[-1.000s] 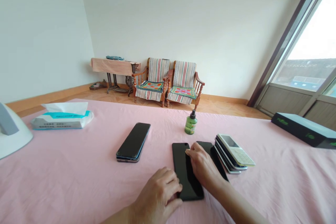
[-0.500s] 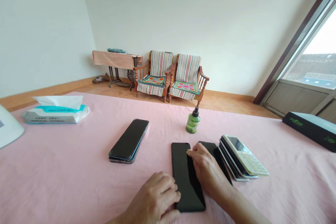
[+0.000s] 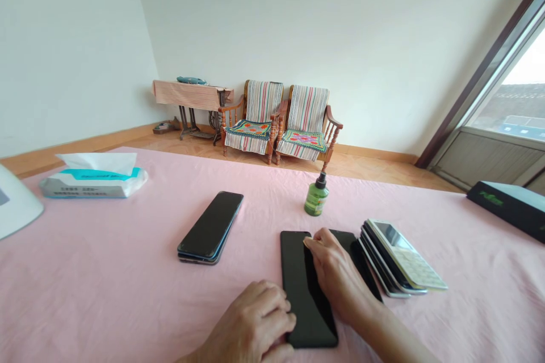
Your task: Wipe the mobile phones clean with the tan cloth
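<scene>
A black smartphone (image 3: 304,289) lies face up on the pink cloth between my hands. Curled fingers of my left hand (image 3: 255,317) rest against its lower left edge. My right hand (image 3: 334,266) is closed at its upper right edge, with the thumb tip over the screen; its other fingertips are hidden. Partly under my right wrist lies a second dark phone (image 3: 353,244). Just right of that stands a leaning stack of several phones (image 3: 400,255), a white-and-gold one on top. To the left, a small pile of phones (image 3: 210,226) has a black screen uppermost.
A green pump bottle (image 3: 317,198) stands beyond the phones. A tissue pack (image 3: 93,181) and a white rounded object (image 3: 15,204) are at the left. A black box (image 3: 506,210) sits at the right edge. Two wooden chairs (image 3: 285,119) and a covered sewing table (image 3: 191,95) stand by the wall.
The view has shifted slightly, so most things appear a little further right. Both hands keep nearly the same position at the phone.
</scene>
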Tool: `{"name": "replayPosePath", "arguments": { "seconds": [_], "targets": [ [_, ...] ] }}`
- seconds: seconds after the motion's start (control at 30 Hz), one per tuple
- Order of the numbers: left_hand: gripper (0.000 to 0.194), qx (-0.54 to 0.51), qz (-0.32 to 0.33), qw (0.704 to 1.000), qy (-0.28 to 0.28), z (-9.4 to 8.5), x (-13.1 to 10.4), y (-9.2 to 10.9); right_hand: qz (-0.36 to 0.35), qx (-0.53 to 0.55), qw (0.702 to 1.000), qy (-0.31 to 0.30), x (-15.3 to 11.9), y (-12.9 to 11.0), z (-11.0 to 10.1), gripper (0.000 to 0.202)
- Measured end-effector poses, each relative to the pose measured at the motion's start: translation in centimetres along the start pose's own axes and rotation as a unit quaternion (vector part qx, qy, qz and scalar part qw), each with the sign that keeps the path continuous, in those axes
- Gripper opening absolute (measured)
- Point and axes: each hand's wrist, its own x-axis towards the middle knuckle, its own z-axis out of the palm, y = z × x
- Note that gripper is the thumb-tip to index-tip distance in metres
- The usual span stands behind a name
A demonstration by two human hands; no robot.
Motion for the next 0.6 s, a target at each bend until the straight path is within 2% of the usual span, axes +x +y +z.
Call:
{"name": "replayPosePath", "arguments": {
  "seconds": [0.17,0.37,0.6],
  "targets": [
    [0.027,0.003,0.019,1.000,-0.007,-0.20,0.09,0.02,0.005,0.002,1.000,0.002,-0.39,0.12,0.07,0.030],
    [0.027,0.004,-0.011,1.000,-0.002,0.22,0.12,0.21,-0.007,-0.002,1.000,0.013,0.00,0.45,0.18,0.033],
    [0.025,0.017,0.003,1.000,-0.018,-0.39,0.14,0.47,0.002,-0.004,1.000,0.017,-0.69,0.15,0.51,0.031]
  ]
}}
